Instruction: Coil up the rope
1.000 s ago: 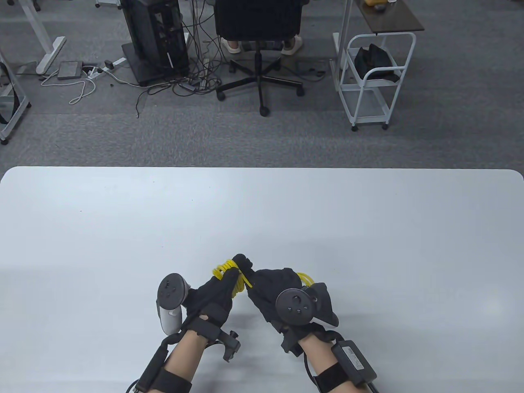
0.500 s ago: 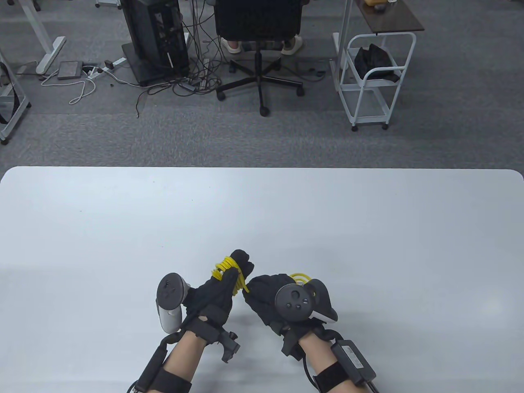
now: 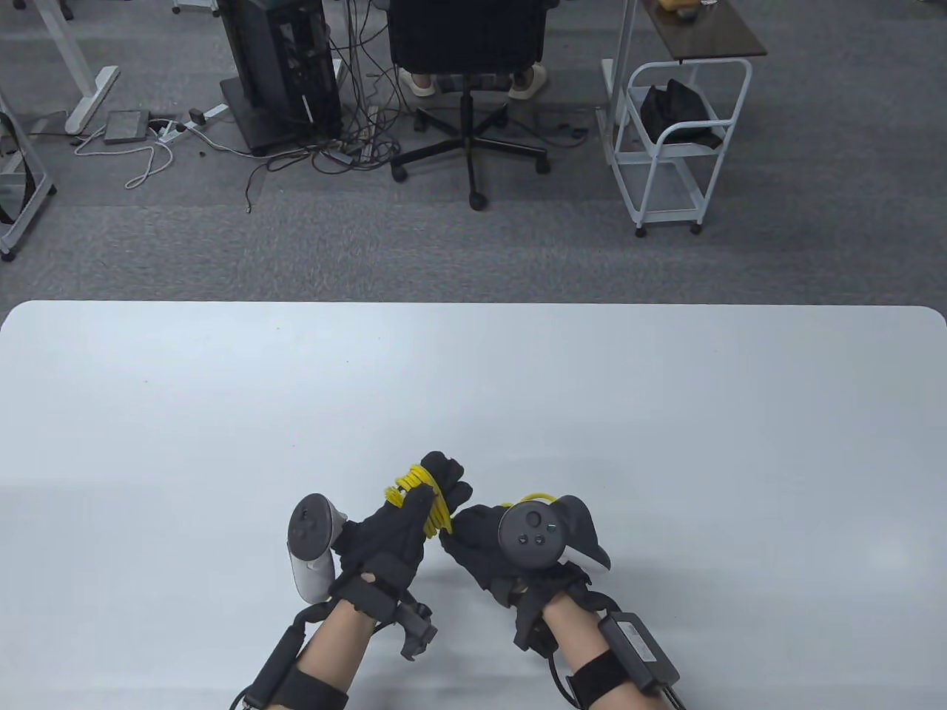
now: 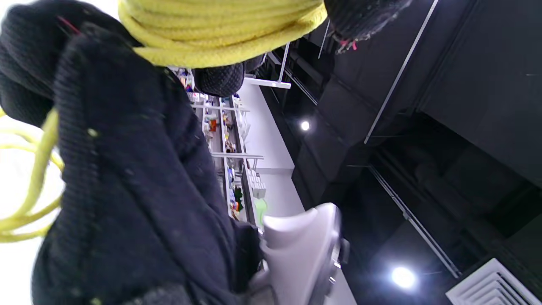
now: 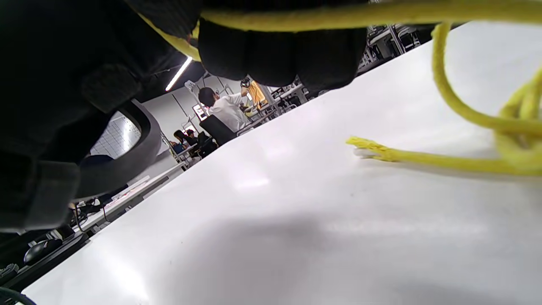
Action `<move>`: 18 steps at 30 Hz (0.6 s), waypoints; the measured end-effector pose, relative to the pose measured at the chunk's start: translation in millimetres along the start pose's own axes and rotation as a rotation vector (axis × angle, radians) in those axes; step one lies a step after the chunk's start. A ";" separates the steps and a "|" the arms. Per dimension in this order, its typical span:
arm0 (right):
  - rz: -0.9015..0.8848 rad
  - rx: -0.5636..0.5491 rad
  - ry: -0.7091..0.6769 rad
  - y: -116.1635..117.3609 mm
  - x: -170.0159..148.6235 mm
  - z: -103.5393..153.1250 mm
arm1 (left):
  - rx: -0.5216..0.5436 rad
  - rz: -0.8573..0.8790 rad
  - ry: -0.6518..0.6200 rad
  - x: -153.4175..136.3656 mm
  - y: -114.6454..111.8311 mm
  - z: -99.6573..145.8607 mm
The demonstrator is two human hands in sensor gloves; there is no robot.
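A thin yellow rope (image 3: 416, 489) is wound in several turns around my left hand (image 3: 414, 510), near the table's front middle. The coil shows close up in the left wrist view (image 4: 220, 29), wrapped over the black glove. My right hand (image 3: 488, 540) sits just right of the left hand and grips a strand of the rope (image 5: 360, 15) in its closed fingers. A small loop of rope (image 3: 534, 501) shows behind the right tracker. The rope's loose end (image 5: 368, 146) lies on the white table (image 3: 666, 414).
Beyond the table's far edge stand an office chair (image 3: 467, 44), a computer tower (image 3: 277, 66) with floor cables, and a white cart (image 3: 677, 140).
My right hand has drawn back toward me and to the left, turning so its tracker faces up. The left hand's fingers shifted a little with the coil on them.
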State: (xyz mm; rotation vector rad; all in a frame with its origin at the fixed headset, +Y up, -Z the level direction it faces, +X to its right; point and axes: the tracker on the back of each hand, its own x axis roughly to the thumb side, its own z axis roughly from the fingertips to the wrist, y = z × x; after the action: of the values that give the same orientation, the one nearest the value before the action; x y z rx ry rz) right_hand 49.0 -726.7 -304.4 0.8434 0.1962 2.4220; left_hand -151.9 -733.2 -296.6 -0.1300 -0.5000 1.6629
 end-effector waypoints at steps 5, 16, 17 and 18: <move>0.038 -0.009 0.042 -4.8 -8.4 1.7 | -0.036 0.007 -0.006 -0.2 -1.6 -0.9; 0.094 -0.110 0.138 -25.0 -27.8 10.7 | -0.311 -0.102 0.131 -7.2 -15.5 -7.0; 0.098 -0.120 0.137 -26.6 -27.8 11.2 | -0.333 -0.123 0.152 -8.2 -16.9 -7.5; 0.098 -0.128 0.134 -28.0 -27.6 11.6 | -0.354 -0.146 0.174 -9.1 -17.7 -8.0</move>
State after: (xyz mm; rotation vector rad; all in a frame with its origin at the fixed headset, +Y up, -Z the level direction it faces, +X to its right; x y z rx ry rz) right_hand 86.8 -719.2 -318.5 0.6485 0.0505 2.5535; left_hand -131.4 -738.7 -298.6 -0.4828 -0.6514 1.3946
